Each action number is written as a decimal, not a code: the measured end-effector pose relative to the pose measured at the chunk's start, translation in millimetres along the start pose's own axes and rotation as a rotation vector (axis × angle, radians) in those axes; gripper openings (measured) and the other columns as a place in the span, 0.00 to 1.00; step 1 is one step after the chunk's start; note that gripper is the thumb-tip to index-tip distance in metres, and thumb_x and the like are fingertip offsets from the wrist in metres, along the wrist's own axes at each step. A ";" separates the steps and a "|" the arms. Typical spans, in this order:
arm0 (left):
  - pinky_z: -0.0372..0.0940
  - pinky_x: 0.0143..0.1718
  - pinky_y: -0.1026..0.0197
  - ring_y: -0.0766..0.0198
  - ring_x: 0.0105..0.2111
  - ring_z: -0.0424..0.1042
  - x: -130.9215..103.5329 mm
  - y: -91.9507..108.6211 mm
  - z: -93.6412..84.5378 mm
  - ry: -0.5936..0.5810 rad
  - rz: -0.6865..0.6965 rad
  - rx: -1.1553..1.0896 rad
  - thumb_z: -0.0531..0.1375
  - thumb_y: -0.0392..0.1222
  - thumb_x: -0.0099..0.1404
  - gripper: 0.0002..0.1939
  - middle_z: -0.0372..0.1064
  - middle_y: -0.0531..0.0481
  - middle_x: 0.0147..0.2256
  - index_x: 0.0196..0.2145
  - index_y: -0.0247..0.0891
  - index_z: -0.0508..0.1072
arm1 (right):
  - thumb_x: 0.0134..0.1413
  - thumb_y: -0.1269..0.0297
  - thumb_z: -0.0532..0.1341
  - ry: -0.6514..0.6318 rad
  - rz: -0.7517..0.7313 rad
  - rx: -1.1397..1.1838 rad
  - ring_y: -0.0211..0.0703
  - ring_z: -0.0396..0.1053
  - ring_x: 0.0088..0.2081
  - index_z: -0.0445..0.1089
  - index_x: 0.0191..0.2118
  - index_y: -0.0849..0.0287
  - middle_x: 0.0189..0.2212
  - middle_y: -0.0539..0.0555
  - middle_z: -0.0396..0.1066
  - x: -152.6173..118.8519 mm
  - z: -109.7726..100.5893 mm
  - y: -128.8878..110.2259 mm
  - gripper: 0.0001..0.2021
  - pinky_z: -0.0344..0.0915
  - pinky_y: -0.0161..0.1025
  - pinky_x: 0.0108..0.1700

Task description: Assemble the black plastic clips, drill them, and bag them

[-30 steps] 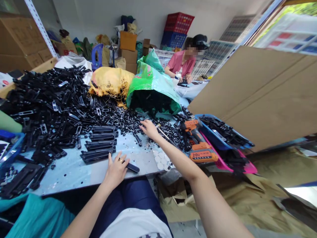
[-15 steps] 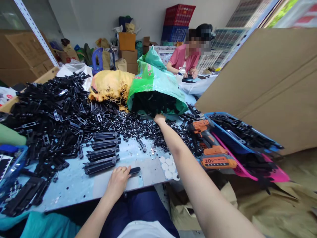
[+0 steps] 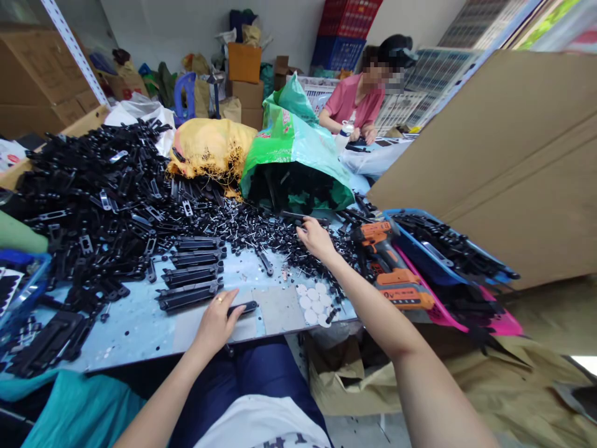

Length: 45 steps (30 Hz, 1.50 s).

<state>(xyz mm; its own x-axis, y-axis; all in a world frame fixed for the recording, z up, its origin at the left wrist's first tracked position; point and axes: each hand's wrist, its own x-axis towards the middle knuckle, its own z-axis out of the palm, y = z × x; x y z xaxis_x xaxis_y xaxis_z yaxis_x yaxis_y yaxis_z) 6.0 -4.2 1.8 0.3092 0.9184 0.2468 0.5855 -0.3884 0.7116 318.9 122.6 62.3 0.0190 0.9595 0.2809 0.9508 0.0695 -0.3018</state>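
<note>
My left hand rests at the table's front edge, thumb and fingers around one end of a black plastic bar. Farther out, my right hand pinches a long, thin black part just in front of the green bag. The open bag lies on its side, with dark parts showing in its mouth. Beneath and beside my right hand spread small black pieces and screws. Several assembled black bars lie in a row beyond my left hand.
An orange cordless drill lies right of my right arm, beside blue and pink baskets. A big heap of black parts and a yellow sack stand left. Cardboard walls the right. A person sits opposite.
My right hand has drawn back from the bag's mouth toward me, and a long black part now shows at its fingers. My left hand has shifted slightly, still at the bar.
</note>
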 end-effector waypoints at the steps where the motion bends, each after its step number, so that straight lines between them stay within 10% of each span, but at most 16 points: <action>1: 0.65 0.45 0.52 0.57 0.43 0.69 3.7 1.8 -0.4 0.028 -0.068 -0.114 0.53 0.48 0.63 0.19 0.69 0.42 0.43 0.49 0.37 0.68 | 0.58 0.59 0.50 0.032 -0.039 0.120 0.48 0.64 0.48 0.68 0.39 0.63 0.51 0.61 0.62 -14.9 -3.7 -5.6 0.15 0.62 0.42 0.50; 7: 0.69 0.33 0.60 0.64 0.30 0.73 32.5 16.4 10.7 0.053 -0.577 -0.741 0.56 0.54 0.60 0.24 0.70 0.43 0.37 0.46 0.32 0.67 | 0.59 0.57 0.51 0.060 -0.209 0.631 0.44 0.66 0.45 0.67 0.39 0.59 0.44 0.60 0.66 -96.1 -4.9 -32.7 0.12 0.65 0.43 0.46; 16: 0.67 0.23 0.64 0.66 0.22 0.73 61.4 44.2 12.6 0.156 -0.867 -1.164 0.61 0.47 0.58 0.30 0.66 0.53 0.30 0.54 0.42 0.53 | 0.58 0.52 0.53 -0.234 -0.212 1.048 0.39 0.70 0.33 0.70 0.42 0.58 0.44 0.59 0.67 -149.0 -1.7 -63.1 0.17 0.69 0.40 0.37; 20: 0.62 0.20 0.69 0.70 0.19 0.69 68.1 48.2 24.5 0.165 -0.742 -1.112 0.62 0.35 0.54 0.30 0.66 0.57 0.25 0.52 0.40 0.56 | 0.56 0.50 0.55 -0.251 -0.236 0.935 0.39 0.70 0.30 0.69 0.46 0.56 0.40 0.57 0.70 -138.7 3.5 -62.6 0.19 0.69 0.39 0.34; 25: 0.65 0.26 0.66 0.71 0.19 0.69 71.7 48.5 33.6 0.274 -0.472 -0.978 0.61 0.41 0.55 0.31 0.66 0.55 0.31 0.54 0.37 0.54 | 0.58 0.57 0.53 0.146 -0.033 0.461 0.45 0.69 0.42 0.68 0.47 0.58 0.42 0.59 0.71 -110.6 5.0 -45.6 0.16 0.63 0.46 0.48; 32: 0.67 0.29 0.65 0.73 0.21 0.69 47.8 32.2 7.2 0.268 -0.310 -0.772 0.59 0.46 0.58 0.30 0.66 0.49 0.38 0.56 0.38 0.54 | 0.57 0.48 0.51 -0.316 0.101 0.125 0.47 0.72 0.33 0.67 0.45 0.56 0.29 0.54 0.73 -163.8 25.8 -76.2 0.19 0.63 0.39 0.35; 39: 0.68 0.31 0.63 0.70 0.25 0.70 11.5 30.9 13.3 0.239 -0.250 -0.610 0.56 0.44 0.62 0.29 0.67 0.44 0.42 0.58 0.39 0.52 | 0.51 0.41 0.54 -0.418 0.118 0.028 0.50 0.71 0.36 0.64 0.47 0.57 0.33 0.56 0.73 -185.8 38.7 -107.8 0.26 0.62 0.39 0.35; 42: 0.68 0.32 0.62 0.68 0.27 0.71 28.9 33.9 11.4 0.210 -0.205 -0.526 0.53 0.45 0.64 0.29 0.67 0.43 0.44 0.60 0.40 0.49 | 0.56 0.50 0.52 -0.490 0.130 -0.059 0.49 0.71 0.36 0.67 0.44 0.57 0.32 0.56 0.73 -165.3 30.2 -97.8 0.18 0.62 0.40 0.37; 45: 0.64 0.47 0.57 0.61 0.45 0.69 63.3 44.4 0.0 0.138 -0.004 -0.321 0.51 0.46 0.65 0.31 0.63 0.40 0.51 0.62 0.39 0.44 | 0.59 0.55 0.50 -0.262 0.183 -0.163 0.52 0.67 0.42 0.62 0.52 0.60 0.41 0.61 0.70 -127.4 13.0 -75.5 0.20 0.61 0.43 0.41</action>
<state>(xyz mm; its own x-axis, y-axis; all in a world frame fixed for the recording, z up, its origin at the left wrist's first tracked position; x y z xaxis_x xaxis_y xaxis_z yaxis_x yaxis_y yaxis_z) 51.6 36.7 49.0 0.1902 0.9298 0.3150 0.3140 -0.3616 0.8778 240.6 -1.4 37.4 0.1339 0.9909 -0.0141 0.9761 -0.1343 -0.1707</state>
